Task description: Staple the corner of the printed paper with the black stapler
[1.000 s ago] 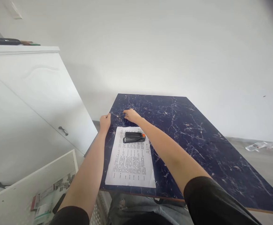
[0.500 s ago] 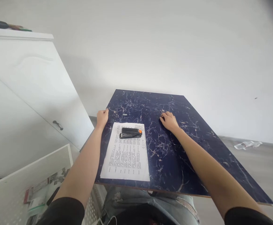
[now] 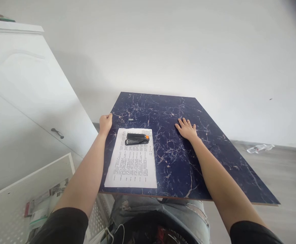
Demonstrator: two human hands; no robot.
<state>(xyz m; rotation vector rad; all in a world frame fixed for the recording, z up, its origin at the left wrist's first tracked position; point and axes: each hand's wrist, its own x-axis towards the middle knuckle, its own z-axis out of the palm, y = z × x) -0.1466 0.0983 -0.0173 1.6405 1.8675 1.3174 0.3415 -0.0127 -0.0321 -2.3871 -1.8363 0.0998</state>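
Observation:
My left hand (image 3: 105, 124) is closed around the left edge of the dark blue marbled tabletop (image 3: 173, 176), its fingers partly hidden below the edge. On the right part of the tabletop, my right hand (image 3: 187, 128) lies flat with its fingers spread and nothing in it. Printed sheets of paper (image 3: 130, 169) lie near the front left, between my two arms. Across their upper part rests a black stapler (image 3: 137, 139) with an orange end pointing right. A small strip of staples (image 3: 130, 119) sits on the tabletop just beyond the paper.
A white cabinet (image 3: 23, 84) with a dark handle (image 3: 57, 133) stands at the left. Below it is a white perforated basket (image 3: 36, 176) holding assorted items. Behind the tabletop rises a white wall (image 3: 158, 44). A clear plastic package (image 3: 260, 148) lies on the floor at right.
My right hand has gone from curled fingers to flat and spread on the tabletop. My left hand keeps its hold on the edge. The whole view has shifted slightly.

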